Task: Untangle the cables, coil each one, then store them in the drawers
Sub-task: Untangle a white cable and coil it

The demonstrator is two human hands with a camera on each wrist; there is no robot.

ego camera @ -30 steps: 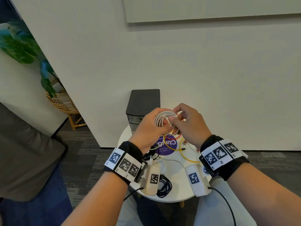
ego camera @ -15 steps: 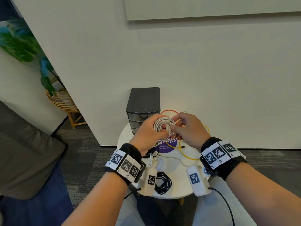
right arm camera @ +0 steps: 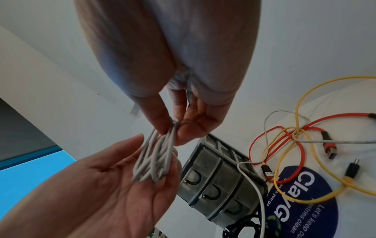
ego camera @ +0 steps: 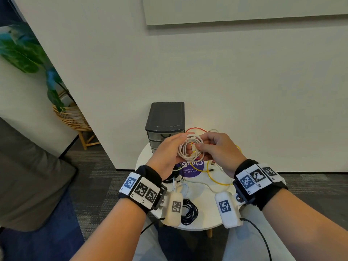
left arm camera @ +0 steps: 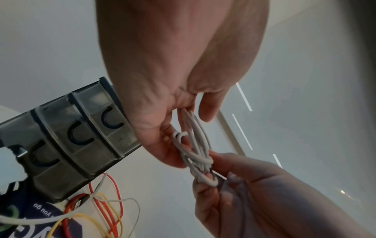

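With the white coil (ego camera: 190, 149) held above the table's centre, resting on the open left hand (ego camera: 170, 153), the right hand (ego camera: 216, 149) should keep its pinch at the coil's 3 o'clock side, so the loops stay together until a drawer (ego camera: 160, 136) at 12 o'clock is opened.

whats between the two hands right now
The coiled white cable, pinched by the right hand and resting against the left hand; the head view shows it.
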